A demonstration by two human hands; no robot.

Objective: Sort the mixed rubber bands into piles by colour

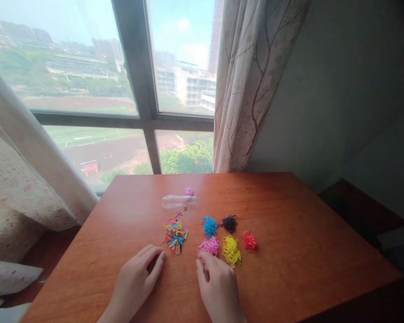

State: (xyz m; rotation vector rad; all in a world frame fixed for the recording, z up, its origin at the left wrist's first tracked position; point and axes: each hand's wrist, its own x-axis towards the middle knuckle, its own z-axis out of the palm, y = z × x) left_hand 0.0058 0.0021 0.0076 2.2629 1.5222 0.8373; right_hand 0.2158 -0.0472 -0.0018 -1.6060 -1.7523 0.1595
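Observation:
My left hand (pixel 139 276) is closed, with thumb and index fingertips brought together. It rests just left of a mixed-colour pile (pixel 175 235) of small looped pieces like plastic pins. My right hand (pixel 218 282) is curled, its fingertips at the near edge of a pink pile (pixel 208 246) of the same pieces. Anything pinched in either hand is too small to make out. Around the right hand lie single-colour piles: blue (pixel 209 226), black (pixel 229 223), yellow (pixel 232 251) and red (pixel 249 241).
A clear plastic container (pixel 177 202) lies on its side behind the piles, with a small pink thing (pixel 189 191) beside it. The brown wooden table (pixel 283 269) reaches the window. Patterned curtains (pixel 245 80) hang at both sides.

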